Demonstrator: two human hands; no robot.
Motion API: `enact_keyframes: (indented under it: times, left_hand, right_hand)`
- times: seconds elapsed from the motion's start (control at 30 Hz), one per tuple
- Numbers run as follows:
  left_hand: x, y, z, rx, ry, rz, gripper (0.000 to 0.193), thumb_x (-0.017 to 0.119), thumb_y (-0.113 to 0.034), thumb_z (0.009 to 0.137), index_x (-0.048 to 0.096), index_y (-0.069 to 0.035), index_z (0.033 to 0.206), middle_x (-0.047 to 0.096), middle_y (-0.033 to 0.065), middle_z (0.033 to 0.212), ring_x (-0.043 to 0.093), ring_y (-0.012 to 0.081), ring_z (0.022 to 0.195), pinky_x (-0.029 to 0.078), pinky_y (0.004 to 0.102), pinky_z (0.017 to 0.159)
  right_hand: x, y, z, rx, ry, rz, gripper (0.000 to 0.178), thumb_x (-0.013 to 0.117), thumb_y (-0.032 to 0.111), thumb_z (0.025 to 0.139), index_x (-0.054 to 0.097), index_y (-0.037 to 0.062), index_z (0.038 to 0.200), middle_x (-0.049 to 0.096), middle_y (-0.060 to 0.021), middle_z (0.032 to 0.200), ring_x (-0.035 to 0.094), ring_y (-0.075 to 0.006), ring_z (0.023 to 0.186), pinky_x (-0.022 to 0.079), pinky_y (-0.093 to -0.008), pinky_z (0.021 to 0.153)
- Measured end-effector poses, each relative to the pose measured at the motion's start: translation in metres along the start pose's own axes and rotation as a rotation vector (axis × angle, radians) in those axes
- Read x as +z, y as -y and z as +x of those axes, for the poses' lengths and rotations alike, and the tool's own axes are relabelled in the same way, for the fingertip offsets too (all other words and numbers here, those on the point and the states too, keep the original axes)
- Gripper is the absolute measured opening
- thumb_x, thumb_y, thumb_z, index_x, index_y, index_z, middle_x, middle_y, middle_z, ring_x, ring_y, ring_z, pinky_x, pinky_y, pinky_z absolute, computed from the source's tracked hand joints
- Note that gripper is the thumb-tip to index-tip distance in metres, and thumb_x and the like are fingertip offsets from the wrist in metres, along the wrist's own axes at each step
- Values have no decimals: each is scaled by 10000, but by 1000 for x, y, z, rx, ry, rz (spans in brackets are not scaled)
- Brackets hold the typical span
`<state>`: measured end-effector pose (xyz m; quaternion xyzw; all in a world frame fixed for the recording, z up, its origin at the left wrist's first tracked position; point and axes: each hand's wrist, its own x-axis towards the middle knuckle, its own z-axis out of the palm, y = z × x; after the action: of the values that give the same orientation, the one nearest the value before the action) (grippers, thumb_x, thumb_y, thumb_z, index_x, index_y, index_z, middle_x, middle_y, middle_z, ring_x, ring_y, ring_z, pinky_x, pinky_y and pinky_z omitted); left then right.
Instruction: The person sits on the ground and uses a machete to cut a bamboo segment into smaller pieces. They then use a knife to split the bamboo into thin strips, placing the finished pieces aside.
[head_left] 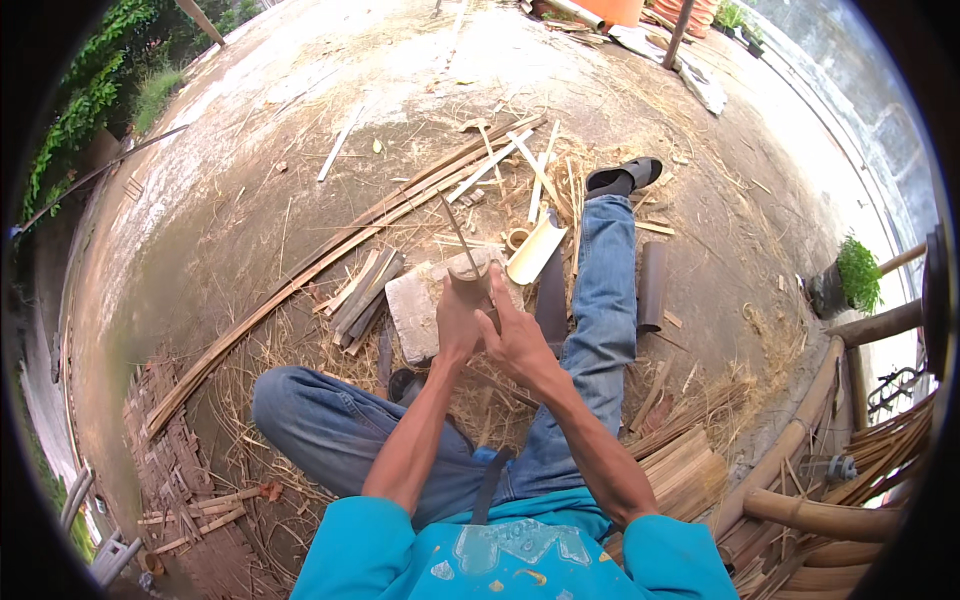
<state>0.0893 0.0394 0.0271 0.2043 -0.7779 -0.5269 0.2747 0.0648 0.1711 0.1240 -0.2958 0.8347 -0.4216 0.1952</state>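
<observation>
Over a pale stone block (408, 305) between my legs, both hands meet at a short, curved piece of split bamboo (474, 284). My left hand (457, 322) is closed on its left side. My right hand (516, 338) lies along its right side, fingers stretched up against it and thumb bent towards the left hand. A thin dark blade or strip (459, 232) rises from the bamboo's far end; its lower part is hidden, and I cannot tell which hand, if any, grips it. Just beyond my right fingers rests a pale bamboo half-shell (537, 248), with a bamboo ring (517, 239) beside it.
Long bamboo strips (330, 243) cross the ground on the left. Dark split pieces (367, 298) lie left of the block. A dark bamboo half (652, 287) lies right of my outstretched leg (604, 290). Bamboo poles (800, 420) and a potted plant (858, 275) stand right.
</observation>
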Motion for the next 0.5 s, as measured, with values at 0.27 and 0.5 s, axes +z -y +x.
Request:
enact_keyframes:
  times: [0.27, 0.5]
  left_hand:
    - [-6, -15, 3, -71, 45, 162, 595, 860, -187, 803, 553, 17, 1270, 724, 187, 1110, 694, 349, 1107, 544, 473, 942]
    - [-35, 16, 27, -144, 308, -6, 667, 873, -160, 756, 604, -38, 1353, 698, 223, 1255, 666, 340, 1196, 521, 421, 1018]
  right_hand:
    - [-23, -10, 16, 44, 43, -19, 765, 566, 224, 1042, 120, 98, 1651, 685, -359, 979, 663, -540, 1005, 502, -538, 886]
    - [-21, 3, 11, -50, -3, 119, 778, 561, 228, 1038, 107, 43, 1642, 669, -378, 916, 672, -533, 906, 498, -540, 827]
